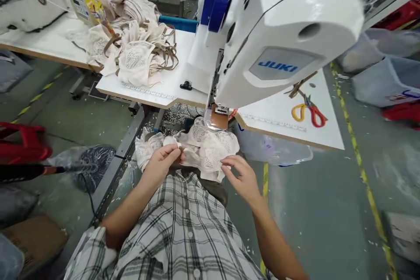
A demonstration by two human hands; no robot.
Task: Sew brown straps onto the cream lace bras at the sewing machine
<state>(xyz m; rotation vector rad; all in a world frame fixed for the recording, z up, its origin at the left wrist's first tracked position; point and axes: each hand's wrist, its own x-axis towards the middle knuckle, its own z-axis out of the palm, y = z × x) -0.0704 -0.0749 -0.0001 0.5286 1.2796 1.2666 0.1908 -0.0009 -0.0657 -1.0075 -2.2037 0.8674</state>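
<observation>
A cream lace bra piece point(210, 146) lies in my lap, its far edge under the presser foot point(219, 116) of a white JUKI sewing machine point(282, 30). My left hand point(164, 159) pinches the left side of the lace fabric between thumb and fingers. My right hand point(241, 175) grips the fabric's lower right edge with curled fingers. I wear a plaid shirt.
A heap of cream lace bras point(134, 48) sits on the white table point(157, 87) at the left. Red and yellow scissors point(310, 111) lie on the table at the right. A clear plastic bin point(272, 148) hangs under the table. Red stools point(22, 142) stand on the floor to the left.
</observation>
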